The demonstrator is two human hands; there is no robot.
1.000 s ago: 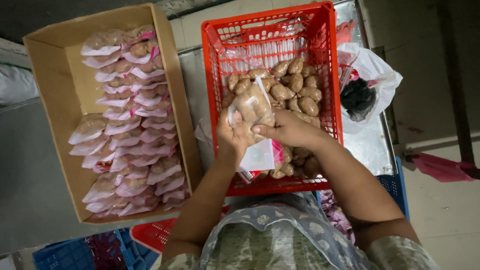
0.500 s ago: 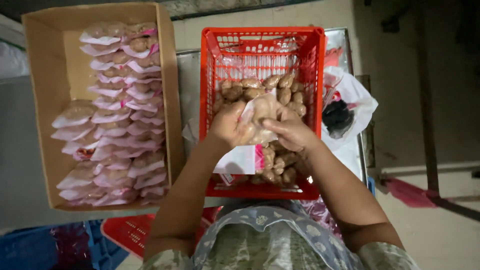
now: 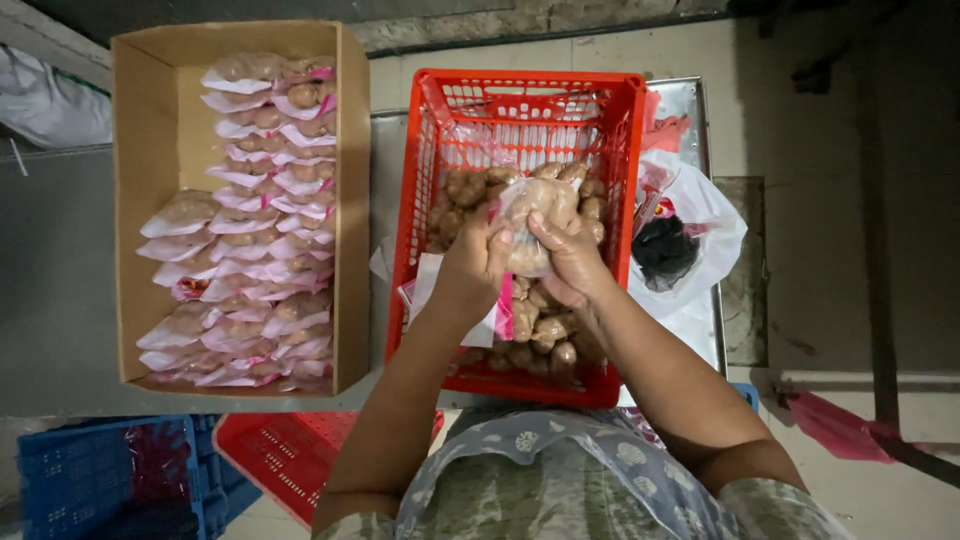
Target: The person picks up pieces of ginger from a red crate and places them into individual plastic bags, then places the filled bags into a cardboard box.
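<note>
Both hands hold one clear plastic bag (image 3: 533,215) stuffed with brown round pieces, over the red crate (image 3: 432,150). My left hand (image 3: 472,262) grips the bag's lower left side and neck. My right hand (image 3: 573,262) clasps its right side. Loose brown pieces (image 3: 535,325) of the same kind lie heaped in the crate beneath. A strip of flat empty bags with pink edges (image 3: 500,312) hangs under my left hand.
A cardboard box (image 3: 150,110) at left holds several rows of filled bags (image 3: 255,225). A white plastic bag with something black inside (image 3: 680,250) lies right of the crate on a metal table (image 3: 690,100). Blue crate (image 3: 90,480) and red crate (image 3: 280,455) stand below.
The filled bag has stayed between both hands above the crate. My hands turned it slightly and shifted their grip; the view has drifted a little.
</note>
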